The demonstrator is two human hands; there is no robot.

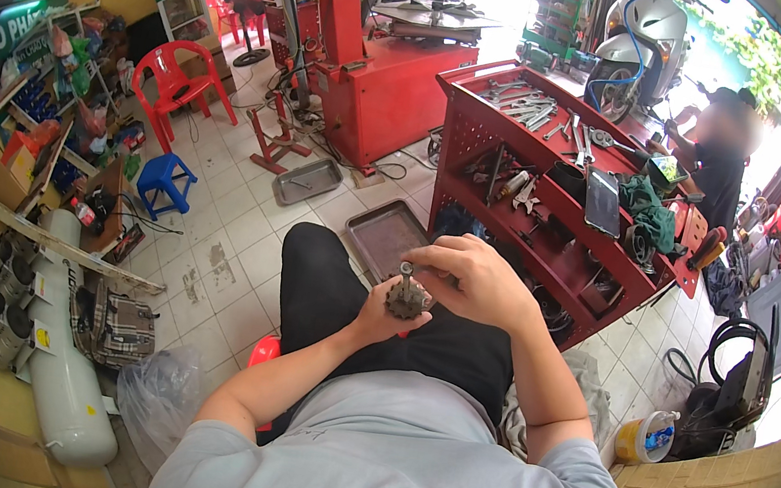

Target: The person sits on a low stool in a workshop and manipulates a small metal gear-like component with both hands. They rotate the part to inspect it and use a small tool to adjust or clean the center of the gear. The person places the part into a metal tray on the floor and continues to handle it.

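A blue stool (167,185) stands well left of the hands. A shallow tray (384,233) lies beyond the left hand (381,315), which holds a dark toothed metal part (405,302). The right hand's (474,278) fingers narrow at a slim metal piece (407,271) above that part; whether they grip, I cannot tell. Farther right, a red tool cart (473,116) stands in the way.

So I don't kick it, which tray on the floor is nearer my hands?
The brown-bottomed tray beside the red tool cart, just beyond your left hand and right hand; the greyish tray lies farther off, near the large red machine.
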